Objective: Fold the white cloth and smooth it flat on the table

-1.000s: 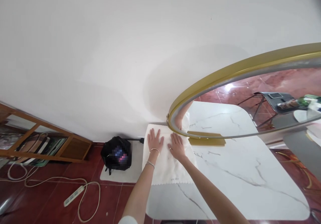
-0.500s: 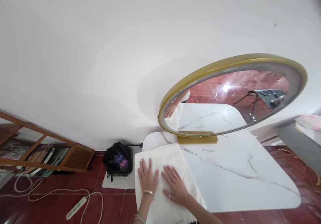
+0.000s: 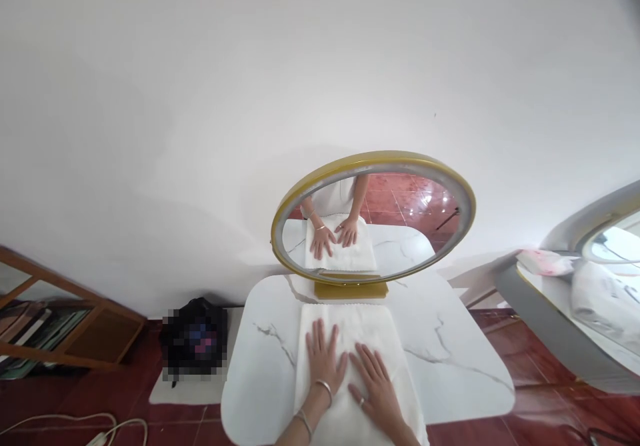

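A folded white towel [image 3: 357, 319] lies on the white marble-patterned table [image 3: 260, 373], in front of a round gold-framed mirror [image 3: 283, 216] on a gold base [image 3: 350, 291]. Flat on the towel's left part rests my left hand [image 3: 324, 359], fingers spread, with bracelets on the wrist. Beside it my right hand [image 3: 376, 387] also presses on the cloth with fingers apart, a ring on one finger. Both palms face down and grip nothing. The mirror reflects the hands and towel.
To the left, a dark bag [image 3: 197, 333], partly blurred, sits on a pale mat by the wall. A wooden shelf [image 3: 107, 329] holding books stands farther left. On the right is a second table [image 3: 555, 319] with a pink-and-white packet [image 3: 545, 261]. A cable [image 3: 60, 416] runs across the red floor.
The towel, under both flat hands, has shifted right from the table's left edge toward its middle, in front of the mirror base. The camera view has turned right.
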A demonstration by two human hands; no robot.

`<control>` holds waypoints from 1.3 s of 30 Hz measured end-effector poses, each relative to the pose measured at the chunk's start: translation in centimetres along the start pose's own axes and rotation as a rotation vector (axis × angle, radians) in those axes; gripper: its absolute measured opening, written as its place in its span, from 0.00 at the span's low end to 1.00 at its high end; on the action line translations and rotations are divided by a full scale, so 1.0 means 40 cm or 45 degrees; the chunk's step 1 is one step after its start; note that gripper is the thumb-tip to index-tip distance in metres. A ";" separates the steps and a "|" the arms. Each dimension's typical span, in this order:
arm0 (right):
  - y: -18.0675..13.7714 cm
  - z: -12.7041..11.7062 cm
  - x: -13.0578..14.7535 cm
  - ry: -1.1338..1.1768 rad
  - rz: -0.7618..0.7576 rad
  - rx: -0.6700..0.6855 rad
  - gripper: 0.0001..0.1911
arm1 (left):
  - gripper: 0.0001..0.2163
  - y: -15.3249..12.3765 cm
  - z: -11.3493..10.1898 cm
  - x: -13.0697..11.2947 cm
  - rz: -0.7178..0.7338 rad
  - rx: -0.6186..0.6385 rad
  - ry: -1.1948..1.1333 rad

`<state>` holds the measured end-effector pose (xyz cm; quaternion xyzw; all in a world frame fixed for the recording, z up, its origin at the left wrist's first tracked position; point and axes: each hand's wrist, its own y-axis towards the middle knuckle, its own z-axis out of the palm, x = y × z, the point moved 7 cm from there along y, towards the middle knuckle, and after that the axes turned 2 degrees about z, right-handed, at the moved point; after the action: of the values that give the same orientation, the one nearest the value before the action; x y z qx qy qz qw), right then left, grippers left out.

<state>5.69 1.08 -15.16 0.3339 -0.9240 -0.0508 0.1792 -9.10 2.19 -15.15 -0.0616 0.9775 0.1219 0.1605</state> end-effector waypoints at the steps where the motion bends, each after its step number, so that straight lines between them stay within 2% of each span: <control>1: -0.022 -0.012 -0.039 -0.010 0.037 -0.014 0.31 | 0.30 0.003 0.019 -0.042 0.022 0.003 -0.038; 3: -0.065 -0.028 -0.109 -0.030 0.119 -0.070 0.31 | 0.31 0.003 0.049 -0.116 0.069 0.011 -0.108; 5: -0.098 -0.033 -0.161 -0.061 0.214 -0.167 0.36 | 0.32 0.000 0.068 -0.163 0.099 0.020 -0.158; 7: -0.113 -0.025 -0.191 -0.099 0.300 -0.259 0.42 | 0.32 -0.002 0.075 -0.179 0.121 0.042 -0.188; 9: -0.103 -0.006 -0.197 -0.126 0.347 -0.292 0.44 | 0.32 0.001 0.072 -0.167 0.121 0.066 -0.187; 12: -0.045 0.027 -0.162 -0.111 0.308 -0.231 0.40 | 0.30 0.013 0.050 -0.101 0.034 0.058 -0.115; 16: 0.071 0.069 -0.048 -0.014 0.124 -0.103 0.37 | 0.25 0.009 -0.005 0.039 -0.171 0.010 0.071; 19: 0.149 0.110 0.077 0.099 -0.019 0.018 0.38 | 0.23 -0.035 -0.060 0.166 -0.332 -0.043 0.233; 22: 0.189 0.148 0.201 0.236 -0.154 0.166 0.38 | 0.23 -0.106 -0.115 0.290 -0.501 -0.152 0.373; 24: 0.198 0.156 0.253 0.318 -0.205 0.258 0.37 | 0.22 -0.144 -0.138 0.346 -0.545 -0.202 0.400; 26: 0.200 0.143 0.269 0.382 -0.223 0.338 0.34 | 0.20 -0.160 -0.147 0.367 -0.530 -0.218 0.381; 29: 0.197 0.089 0.225 0.452 -0.208 0.400 0.30 | 0.19 -0.143 -0.132 0.326 -0.453 -0.193 0.310; 32: 0.175 0.018 0.119 0.489 -0.104 0.359 0.19 | 0.18 -0.092 -0.090 0.218 -0.335 -0.128 0.169; 34: 0.140 -0.024 0.028 0.484 0.009 0.290 0.13 | 0.18 -0.052 -0.058 0.129 -0.244 -0.090 0.017; 37: 0.062 -0.069 -0.108 0.472 0.199 0.145 0.15 | 0.19 0.004 -0.009 0.004 -0.138 0.001 -0.268; 39: 0.010 -0.087 -0.186 0.492 0.324 0.017 0.14 | 0.20 0.034 0.018 -0.057 -0.147 0.077 -0.429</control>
<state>12.05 6.19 -14.05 0.2196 -0.9074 0.0433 0.3556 -6.95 3.87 -14.77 -0.0914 0.9349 0.0916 0.3306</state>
